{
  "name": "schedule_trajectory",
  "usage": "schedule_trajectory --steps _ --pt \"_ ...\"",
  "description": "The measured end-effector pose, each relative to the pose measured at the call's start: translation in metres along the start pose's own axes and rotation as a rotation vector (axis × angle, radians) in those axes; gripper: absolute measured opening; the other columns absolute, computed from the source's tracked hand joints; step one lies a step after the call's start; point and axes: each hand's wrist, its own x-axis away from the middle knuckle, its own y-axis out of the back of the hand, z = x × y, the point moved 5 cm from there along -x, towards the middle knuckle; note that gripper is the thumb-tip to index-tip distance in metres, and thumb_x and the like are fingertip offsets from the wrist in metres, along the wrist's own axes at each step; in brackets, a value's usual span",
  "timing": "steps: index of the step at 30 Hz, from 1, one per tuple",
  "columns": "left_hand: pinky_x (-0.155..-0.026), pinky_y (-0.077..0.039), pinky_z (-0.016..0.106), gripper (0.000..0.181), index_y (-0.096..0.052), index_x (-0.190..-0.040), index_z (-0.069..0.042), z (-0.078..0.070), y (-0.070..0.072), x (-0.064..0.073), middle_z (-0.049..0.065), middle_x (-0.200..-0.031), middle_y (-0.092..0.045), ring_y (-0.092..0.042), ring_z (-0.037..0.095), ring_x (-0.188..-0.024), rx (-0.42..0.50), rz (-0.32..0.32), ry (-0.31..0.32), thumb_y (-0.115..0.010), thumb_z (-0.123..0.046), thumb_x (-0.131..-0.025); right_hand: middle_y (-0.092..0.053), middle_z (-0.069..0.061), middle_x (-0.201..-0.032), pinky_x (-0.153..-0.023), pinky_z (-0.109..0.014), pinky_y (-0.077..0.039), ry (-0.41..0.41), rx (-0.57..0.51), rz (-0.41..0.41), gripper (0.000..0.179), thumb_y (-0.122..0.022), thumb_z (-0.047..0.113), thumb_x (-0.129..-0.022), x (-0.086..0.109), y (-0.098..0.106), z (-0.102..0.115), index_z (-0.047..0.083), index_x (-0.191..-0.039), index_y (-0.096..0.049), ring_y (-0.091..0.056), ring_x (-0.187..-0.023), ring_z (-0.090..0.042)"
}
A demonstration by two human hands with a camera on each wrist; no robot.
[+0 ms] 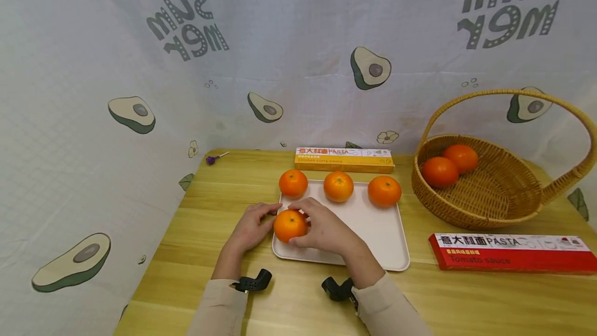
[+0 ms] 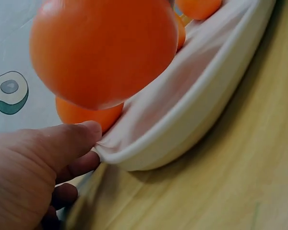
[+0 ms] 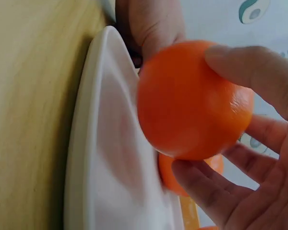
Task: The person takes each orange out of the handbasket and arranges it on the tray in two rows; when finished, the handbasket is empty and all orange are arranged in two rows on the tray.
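Note:
My right hand [image 1: 325, 228] holds an orange [image 1: 290, 227] between thumb and fingers, above the front left part of a white tray [image 1: 361, 224]. In the right wrist view the thumb [image 3: 252, 67] lies on one side of the fruit and fingertips on the other, with a gap between fruit and tray. At the tray's left edge, my left hand [image 1: 252, 227] pinches the rim; its thumb [image 2: 69, 139] is over the corner in the left wrist view. Along the tray's back sit three more oranges: left [image 1: 293, 184], middle [image 1: 338, 186] and right [image 1: 384, 191].
A wicker basket [image 1: 471, 219] with a tall handle stands at right, holding two red-orange fruits [image 1: 450, 165]. In front of it lies a red pasta box [image 1: 513, 261]. A yellow pasta box [image 1: 345, 162] lies behind the tray, and a small purple item [image 1: 212, 159] at the back left.

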Motion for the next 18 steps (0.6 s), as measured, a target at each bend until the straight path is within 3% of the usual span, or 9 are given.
schedule_trajectory --steps 7,18 --pt "-0.106 -0.047 0.049 0.031 -0.072 -0.129 -0.022 0.0 -0.001 -0.001 0.0 -0.115 -0.072 -0.059 0.025 -0.116 -0.003 -0.043 0.012 -0.068 -0.026 -0.099 -0.057 0.002 -0.134 -0.101 -0.041 -0.05 0.061 0.023 0.153 0.065 -0.089 0.025 -0.075 0.004 -0.01 0.004 0.021 -0.134 -0.061 -0.057 -0.115 -0.017" --pt "-0.107 -0.047 0.051 0.034 -0.07 -0.132 -0.022 -0.001 -0.003 -0.001 0.0 -0.115 -0.071 -0.059 0.026 -0.118 -0.024 -0.034 0.028 -0.067 -0.029 -0.099 -0.054 -0.001 -0.136 -0.105 -0.043 -0.049 0.029 0.022 0.196 0.071 -0.089 0.029 -0.078 0.005 -0.013 0.001 0.023 -0.141 -0.057 -0.056 -0.119 -0.019"
